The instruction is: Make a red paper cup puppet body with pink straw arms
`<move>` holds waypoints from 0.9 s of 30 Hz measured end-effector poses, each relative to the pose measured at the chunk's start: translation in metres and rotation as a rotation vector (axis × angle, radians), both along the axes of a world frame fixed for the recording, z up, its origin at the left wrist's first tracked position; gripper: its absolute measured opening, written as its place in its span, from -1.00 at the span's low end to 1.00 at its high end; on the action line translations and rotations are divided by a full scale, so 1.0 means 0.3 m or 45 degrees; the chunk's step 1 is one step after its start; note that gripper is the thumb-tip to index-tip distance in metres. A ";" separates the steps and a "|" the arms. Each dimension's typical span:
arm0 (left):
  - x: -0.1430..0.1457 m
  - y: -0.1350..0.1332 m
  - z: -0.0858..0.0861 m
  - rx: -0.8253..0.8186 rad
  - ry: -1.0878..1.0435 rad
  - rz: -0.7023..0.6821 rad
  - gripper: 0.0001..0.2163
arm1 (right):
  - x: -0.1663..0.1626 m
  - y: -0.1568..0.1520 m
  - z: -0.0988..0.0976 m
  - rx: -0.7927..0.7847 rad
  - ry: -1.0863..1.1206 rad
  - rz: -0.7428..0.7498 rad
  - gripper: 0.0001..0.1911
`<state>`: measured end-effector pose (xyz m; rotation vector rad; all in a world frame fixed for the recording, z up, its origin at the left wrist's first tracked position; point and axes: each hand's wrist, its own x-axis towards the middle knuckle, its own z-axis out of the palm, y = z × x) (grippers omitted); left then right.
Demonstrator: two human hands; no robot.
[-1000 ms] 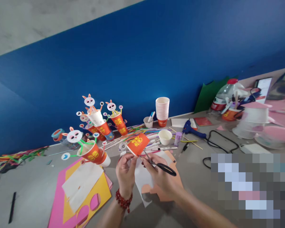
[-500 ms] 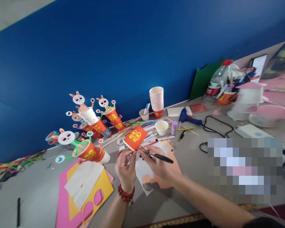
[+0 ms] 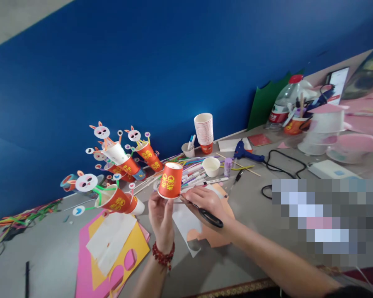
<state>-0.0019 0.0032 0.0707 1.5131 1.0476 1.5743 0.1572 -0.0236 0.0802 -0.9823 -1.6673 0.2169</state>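
My left hand [image 3: 161, 219], with a beaded bracelet at the wrist, holds a red paper cup [image 3: 170, 181] with yellow lettering, rim down and base up. Closed around a pair of scissors with black handles [image 3: 210, 218], my right hand [image 3: 207, 203] is close to the cup's rim on its right side. The blades are mostly hidden by the fingers and the cup. Beneath both hands lie white paper [image 3: 186, 219] and a cut orange sheet [image 3: 225, 238].
At left stand cups with rabbit faces [image 3: 86, 182], beside pink and yellow paper [image 3: 139, 244]. Behind my hands are markers [image 3: 194, 180], a white cup [image 3: 211, 166] and a cup stack [image 3: 204, 128]. A blue glue gun [image 3: 247, 153] with a black cable lies to the right.
The red cup has been turned from a slant to nearly upright on its rim, a little left and lower. My right hand and the scissors have shifted with it toward its lower right edge.
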 end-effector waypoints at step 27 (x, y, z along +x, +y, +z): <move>-0.068 0.074 0.144 0.243 0.091 -0.671 -0.18 | 0.012 -0.048 0.033 0.078 -0.183 0.136 -0.85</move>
